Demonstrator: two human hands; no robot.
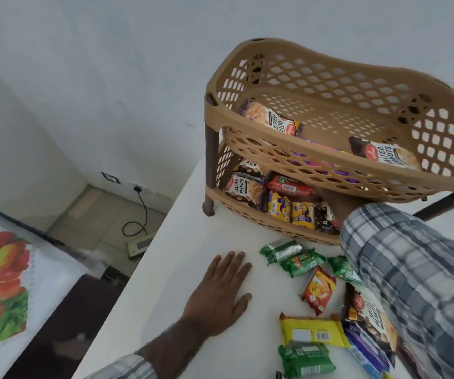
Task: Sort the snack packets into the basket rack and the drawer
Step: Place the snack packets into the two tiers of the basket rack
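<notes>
A tan two-tier basket rack (pixel 247 138) stands on the white table (pixel 193 231). Its top tier holds salted-peanut packets (pixel 271 120) and purple packets. The lower tier (pixel 247 214) holds peanut, red and yellow packets. My left hand (pixel 220 288) lies flat on the table, fingers spread, holding nothing. My right hand (pixel 335 202) reaches into the lower tier; the upper basket and my plaid sleeve (pixel 411 269) hide its fingers. Loose packets lie near the front: green ones (pixel 291 255), an orange one (pixel 317 289), a yellow one (pixel 312 332), a peanut bag (pixel 368 315).
The table's left edge (pixel 143 258) drops to a tiled floor with a black cable (pixel 138 222) and a wall socket. A surface with a fruit-print cover (pixel 1 285) sits at lower left. A white wall stands behind the rack.
</notes>
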